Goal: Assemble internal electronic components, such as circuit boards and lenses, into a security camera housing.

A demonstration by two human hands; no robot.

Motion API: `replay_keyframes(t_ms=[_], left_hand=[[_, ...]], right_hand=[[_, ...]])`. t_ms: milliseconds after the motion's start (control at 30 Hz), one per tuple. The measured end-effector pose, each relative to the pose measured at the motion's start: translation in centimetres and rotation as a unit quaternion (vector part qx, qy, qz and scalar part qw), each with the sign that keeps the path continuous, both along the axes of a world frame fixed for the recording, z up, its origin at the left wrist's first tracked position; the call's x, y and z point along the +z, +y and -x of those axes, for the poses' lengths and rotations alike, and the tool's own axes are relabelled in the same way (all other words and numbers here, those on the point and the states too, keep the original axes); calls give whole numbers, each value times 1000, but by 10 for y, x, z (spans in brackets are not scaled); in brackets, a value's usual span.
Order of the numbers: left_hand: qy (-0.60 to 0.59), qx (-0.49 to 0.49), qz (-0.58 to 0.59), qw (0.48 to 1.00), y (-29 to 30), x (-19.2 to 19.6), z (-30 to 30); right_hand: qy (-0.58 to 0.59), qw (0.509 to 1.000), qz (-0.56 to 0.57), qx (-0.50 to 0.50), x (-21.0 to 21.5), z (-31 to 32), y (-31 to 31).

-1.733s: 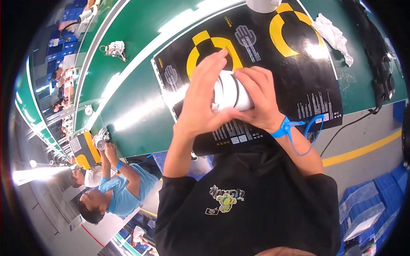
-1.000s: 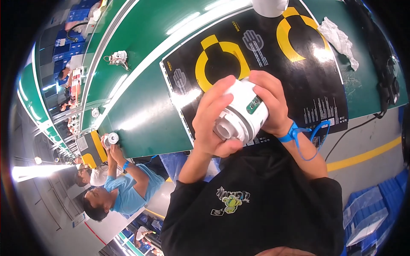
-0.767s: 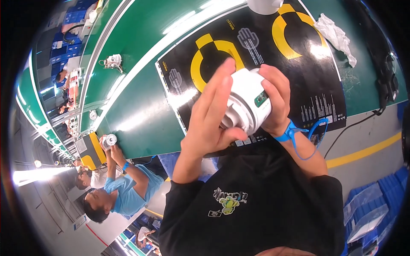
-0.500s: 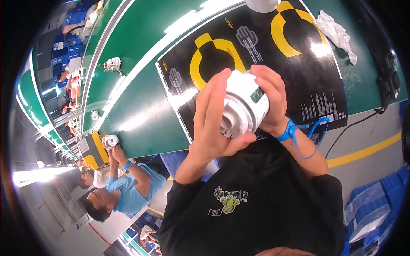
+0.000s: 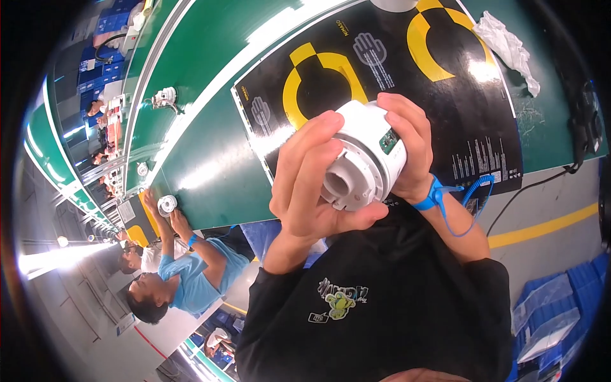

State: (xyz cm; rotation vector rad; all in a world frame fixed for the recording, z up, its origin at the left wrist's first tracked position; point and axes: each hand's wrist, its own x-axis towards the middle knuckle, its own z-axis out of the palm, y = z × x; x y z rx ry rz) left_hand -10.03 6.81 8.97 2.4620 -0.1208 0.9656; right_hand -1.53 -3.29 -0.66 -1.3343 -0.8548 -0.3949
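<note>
Head view shows you holding a white cylinder (image 5: 366, 156) up in front of your chest, above the near edge of the tabletop (image 5: 210, 172). Both hands are on it. Your left hand (image 5: 312, 184) wraps the left side and the underside: fingers curl over the rim of the open end, thumb lies along the bottom. Your right hand (image 5: 410, 149) closes round the far, right side, fingertips over the top, near a small green patch on the body. So each grip is closed on the cylinder, none wide or free.

Its long axis runs from upper right, away from you, down to lower left, toward you. The open end, with its stepped grey socket (image 5: 340, 184), faces you and sits just beside your left palm. That makes the left hand the nearer one to the socket; the right hand holds the closed far end.

A blue wrist strap (image 5: 429, 194) sits on your right wrist, its coiled cord hanging toward the black mat (image 5: 471, 108) with yellow rings. A crumpled plastic bag (image 5: 506, 41) lies beyond the mat. Another person sits at the tabletop to your left with a similar white part (image 5: 167, 205).
</note>
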Motion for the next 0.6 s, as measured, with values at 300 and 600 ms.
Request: replay_keyframes(t_ms=[300,600], left_hand=[[54,-19,-18,998,13,8,2],[1,5,127,992,2,-14,0]], right_hand=[[-4,1000,15,-28,3,1,0],[85,994,22,71,2,6,-2]])
